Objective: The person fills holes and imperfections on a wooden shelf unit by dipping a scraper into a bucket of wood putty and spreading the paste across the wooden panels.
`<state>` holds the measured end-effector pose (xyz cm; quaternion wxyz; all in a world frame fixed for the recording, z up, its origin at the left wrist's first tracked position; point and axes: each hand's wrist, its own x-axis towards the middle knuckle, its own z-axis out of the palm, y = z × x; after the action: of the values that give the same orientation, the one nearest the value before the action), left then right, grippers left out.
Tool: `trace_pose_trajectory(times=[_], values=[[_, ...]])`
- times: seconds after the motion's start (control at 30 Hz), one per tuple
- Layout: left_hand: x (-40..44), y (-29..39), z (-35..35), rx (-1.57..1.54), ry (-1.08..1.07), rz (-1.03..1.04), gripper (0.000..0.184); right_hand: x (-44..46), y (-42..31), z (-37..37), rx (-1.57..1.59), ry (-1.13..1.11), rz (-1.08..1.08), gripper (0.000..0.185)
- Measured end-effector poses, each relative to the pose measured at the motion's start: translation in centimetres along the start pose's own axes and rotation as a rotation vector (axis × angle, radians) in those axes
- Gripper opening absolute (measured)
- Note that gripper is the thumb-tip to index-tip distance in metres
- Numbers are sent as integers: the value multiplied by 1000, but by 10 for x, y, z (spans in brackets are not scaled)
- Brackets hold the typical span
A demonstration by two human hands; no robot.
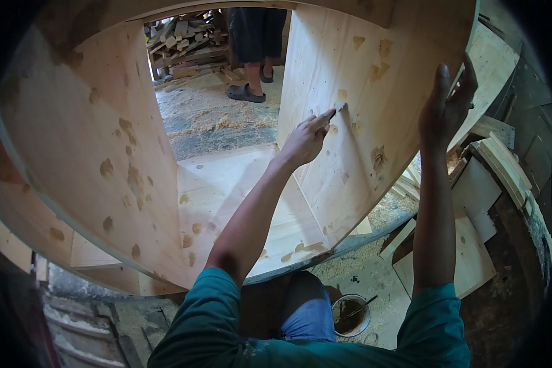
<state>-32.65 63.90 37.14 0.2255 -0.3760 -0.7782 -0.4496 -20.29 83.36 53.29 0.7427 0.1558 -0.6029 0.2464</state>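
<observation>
My left hand [306, 140] reaches up against the inner face of an upright wooden panel [349, 73], index finger stretched along the wood and the other fingers curled. A small pale thing [340, 106] shows at its fingertip, too small to name. My right hand [451, 104] grips the outer edge of the same panel, thumb on the inner face and fingers round the rim. Brown filler patches [379, 158] dot the panel. The panel belongs to a large curved wooden frame, whose left panel [98, 135] is spotted too.
A white bucket [351, 314] with brown paste and a stick stands by my knee. Wood offcuts [444, 251] lie on the right. Through the frame's opening show a person's legs [254, 61], a wood pile [187, 40] and sawdust on the floor [211, 116].
</observation>
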Motion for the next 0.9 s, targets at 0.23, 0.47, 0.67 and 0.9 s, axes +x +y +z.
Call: trace_pose_trajectory(times=[0.23,0.47,0.67,0.9], values=[[31,-30,-12,-558,113,-212,48,-1,0,1,1,1,-15,55],[51,-26,16,-794,100,-304,43,0,-3,0,23,-8,26,56],[30,-37,9,-1109,76,-312,45,-1,-5,1,30,-9,15,54],[55,-74,26,-282,279,-125,40,-1,3,2,10,17,-32,52]])
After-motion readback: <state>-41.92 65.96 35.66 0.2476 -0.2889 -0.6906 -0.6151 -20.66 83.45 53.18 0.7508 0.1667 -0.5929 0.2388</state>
